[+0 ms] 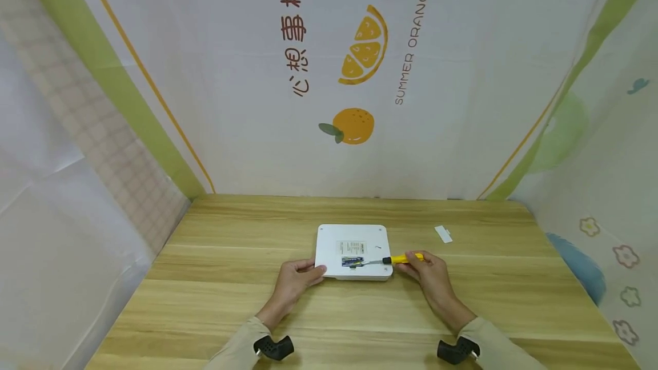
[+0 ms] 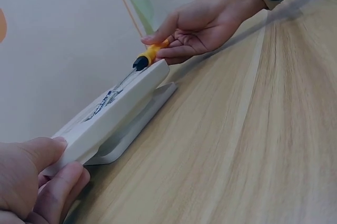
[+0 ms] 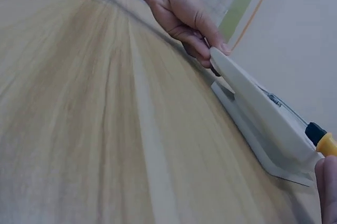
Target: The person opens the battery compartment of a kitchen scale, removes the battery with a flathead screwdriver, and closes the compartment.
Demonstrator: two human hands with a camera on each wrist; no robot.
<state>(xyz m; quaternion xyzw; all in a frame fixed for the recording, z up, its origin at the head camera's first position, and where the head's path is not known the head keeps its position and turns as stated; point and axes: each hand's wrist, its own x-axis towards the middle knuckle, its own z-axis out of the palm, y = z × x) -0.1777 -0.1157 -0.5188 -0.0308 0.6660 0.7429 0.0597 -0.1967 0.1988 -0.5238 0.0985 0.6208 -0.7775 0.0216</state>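
A flat white device with rounded corners [image 1: 329, 238], resembling an upside-down kitchen scale, has a printed label and an uncovered battery compartment. Batteries [image 1: 352, 261] lie inside it. My left hand [image 1: 295, 281] pinches the device's near left edge, thumb on top and fingers below, as the left wrist view [image 2: 37, 176] shows. Between thumb and fingers my right hand [image 1: 429, 278] holds a screwdriver [image 1: 406, 257] with a yellow handle and black collar. Its metal shaft lies low across the device, with the tip at the batteries; exact contact there cannot be made out.
A small white battery cover [image 1: 443, 234] lies on the wooden table [image 1: 231, 301], right of and beyond the device. Behind the table hangs a printed curtain [image 1: 247, 130] with oranges on it. More cloth [image 1: 591, 187] borders the right side.
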